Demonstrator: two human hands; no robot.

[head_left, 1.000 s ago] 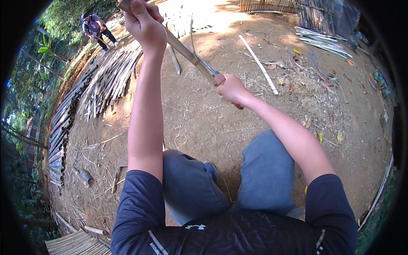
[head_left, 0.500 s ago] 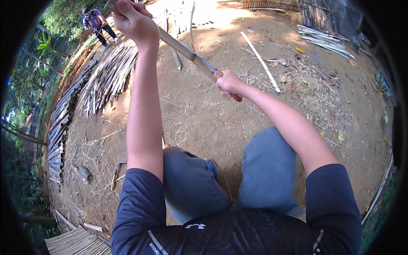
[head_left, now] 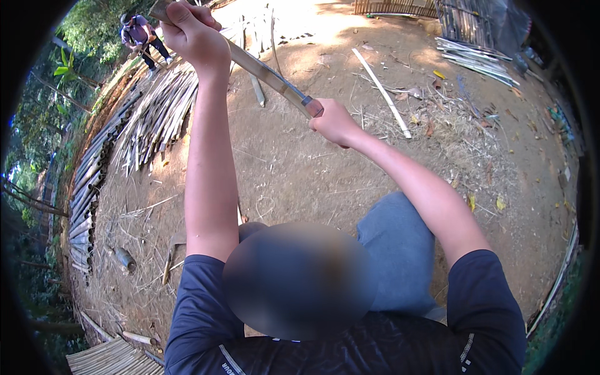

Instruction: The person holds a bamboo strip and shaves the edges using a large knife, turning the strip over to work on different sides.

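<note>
Dirt ground (head_left: 300, 169) is seen below the left grip (head_left: 199, 39), clasped on a strip (head_left: 256, 67); the right grip (head_left: 336, 124), clasped on a knife (head_left: 314, 109), was shifted slightly leftward; work seems continued.

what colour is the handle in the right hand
The handle is reddish brown, showing best in the head view.

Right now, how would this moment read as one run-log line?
left hand: gripping bamboo strip | right hand: gripping knife handle | blade: alongside strip | another person: bent forward, background left
</note>
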